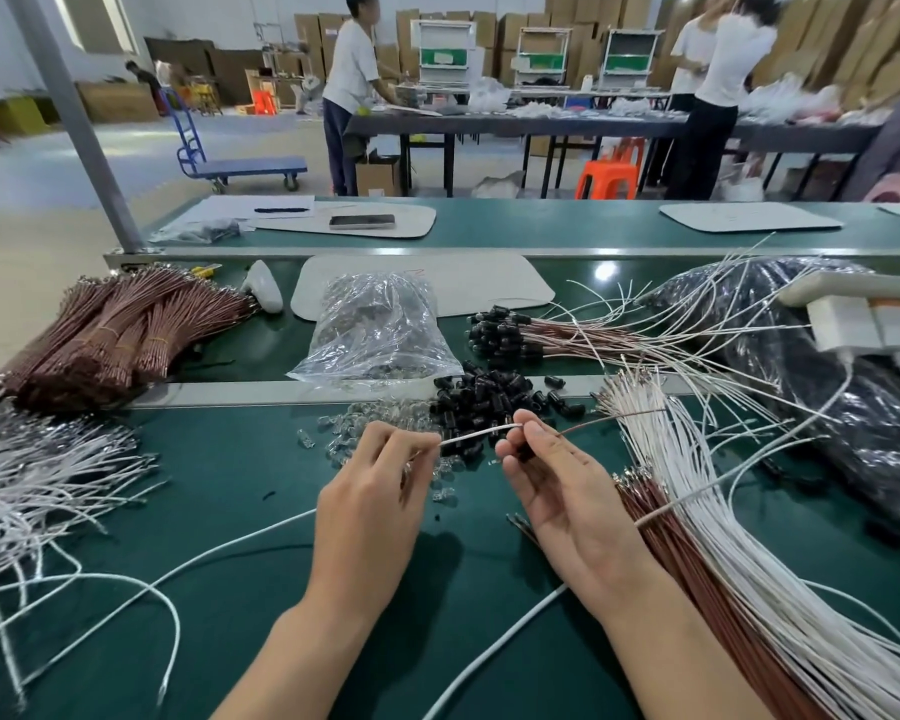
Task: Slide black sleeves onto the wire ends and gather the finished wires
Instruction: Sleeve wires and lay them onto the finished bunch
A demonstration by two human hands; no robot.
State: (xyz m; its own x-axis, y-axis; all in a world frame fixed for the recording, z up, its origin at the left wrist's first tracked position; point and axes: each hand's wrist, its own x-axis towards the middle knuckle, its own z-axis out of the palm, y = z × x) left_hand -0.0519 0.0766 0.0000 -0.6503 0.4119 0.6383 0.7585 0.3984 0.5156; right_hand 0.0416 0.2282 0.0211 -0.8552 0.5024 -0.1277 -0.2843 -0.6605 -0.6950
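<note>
Left hand (375,491) over the table's (261,459) near edge, thumb and forefinger pinching one thin white wire (476,433). Right hand (557,496) just beside, fingers curled, grasping one brown wire (593,422), fingertips touching the white wire's other end; any sleeve in that grip hard to tell. Just behind both, heap of small glossy black sleeves (484,402), uncountable. Toward the far edge, fan of finished wires (510,335), black-capped.

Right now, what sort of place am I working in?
Most likely a factory wire-assembly floor: a green line bench piled with bundled brown wires and loose black sleeves, cardboard cartons stacked along the back, other workers at a long table.
</note>
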